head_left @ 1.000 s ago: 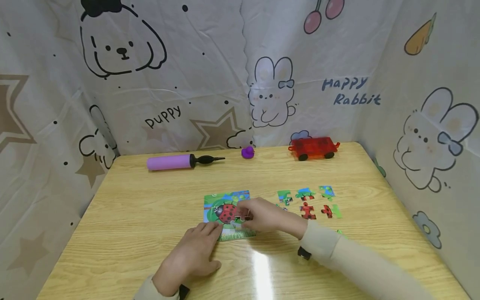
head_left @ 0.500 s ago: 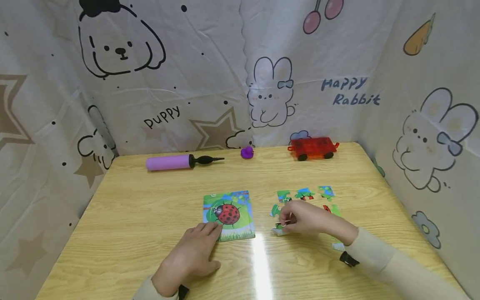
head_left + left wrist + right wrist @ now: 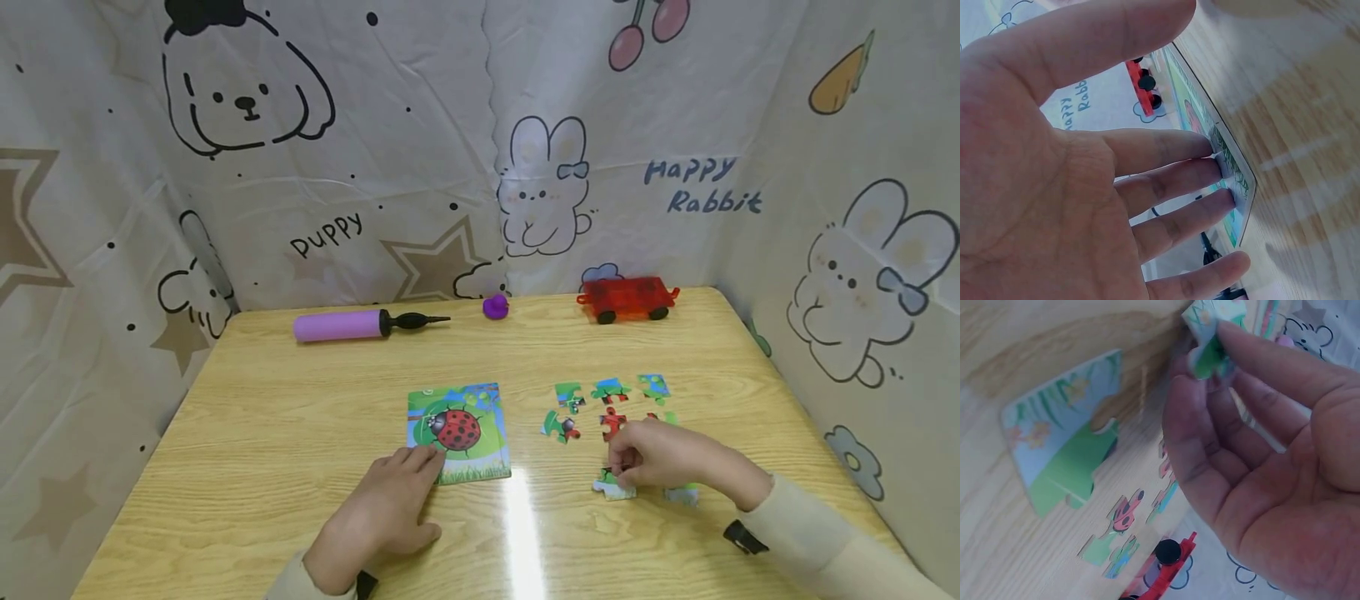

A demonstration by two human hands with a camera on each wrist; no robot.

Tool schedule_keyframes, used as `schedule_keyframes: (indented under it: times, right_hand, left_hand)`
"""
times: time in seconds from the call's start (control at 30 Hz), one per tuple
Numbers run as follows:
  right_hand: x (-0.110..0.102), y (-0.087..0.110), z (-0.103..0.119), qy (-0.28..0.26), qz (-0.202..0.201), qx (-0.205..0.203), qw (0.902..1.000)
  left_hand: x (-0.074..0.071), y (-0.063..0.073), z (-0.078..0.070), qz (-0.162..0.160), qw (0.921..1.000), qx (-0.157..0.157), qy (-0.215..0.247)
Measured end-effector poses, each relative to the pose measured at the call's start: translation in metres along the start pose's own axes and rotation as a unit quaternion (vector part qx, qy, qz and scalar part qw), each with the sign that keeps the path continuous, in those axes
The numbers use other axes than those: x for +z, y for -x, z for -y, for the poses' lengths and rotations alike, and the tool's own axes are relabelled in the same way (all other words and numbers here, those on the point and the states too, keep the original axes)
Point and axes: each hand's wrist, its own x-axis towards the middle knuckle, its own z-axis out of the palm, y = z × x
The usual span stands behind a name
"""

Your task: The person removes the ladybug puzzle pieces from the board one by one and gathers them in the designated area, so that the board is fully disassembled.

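Observation:
My left hand (image 3: 390, 500) lies with extended fingers on the lower left corner of a square ladybug picture card (image 3: 483, 425). In the left wrist view its fingertips (image 3: 1225, 197) touch the card's edge. To the right, my right hand (image 3: 667, 454) pinches a jigsaw piece (image 3: 615, 490) between thumb and fingers, its printed side showing grass, pale blue and green. The right wrist view shows that piece (image 3: 1205, 325) at the fingertips. Beside this hand lies a corner jigsaw piece (image 3: 1063, 444), partly hidden by the wrist in the head view.
Several loose jigsaw pieces lie in rows beyond the right hand, among them a ladybug-head piece (image 3: 561, 427) and a red body piece (image 3: 612, 421). Along the back edge are a purple hand pump (image 3: 341, 326), a purple duck (image 3: 496, 307) and a red toy wagon (image 3: 628, 298).
My right hand has moved right from the picture card to the loose pieces, carrying the jigsaw piece. The ladybug-head piece is uncovered. My left hand stays on the card.

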Motion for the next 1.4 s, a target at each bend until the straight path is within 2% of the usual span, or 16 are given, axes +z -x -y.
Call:
schedule_keyframes:
  times: [0.23,0.57,0.8,1.0,1.2,1.4]
  right_hand:
    - [0.005,0.002,0.003,0.053,-0.059,0.030,0.9964]
    - [0.008,0.003,0.008,0.079,-0.040,0.016,0.9959]
    - [0.014,0.002,0.012,0.143,-0.067,-0.007,0.9874]
    - [0.018,0.004,0.012,0.136,-0.083,-0.007,0.9872]
    - [0.021,0.005,0.011,0.128,-0.089,0.004,0.9877]
    - [0.022,0.004,0.014,0.140,-0.099,-0.009,0.9851]
  left_hand:
    - [0.001,0.000,0.001,0.001,1.0000,0.000,-0.002]
    - [0.001,0.001,0.002,0.004,1.0000,-0.001,-0.001]
    - [0.000,0.001,0.001,0.001,1.0000,0.003,-0.002]
    - [0.000,0.001,0.004,0.003,0.9999,0.003,0.014]
    - [-0.007,-0.004,0.017,-0.016,0.9983,0.036,0.042]
    - [-0.009,-0.012,0.029,-0.056,0.9948,0.083,0.023]
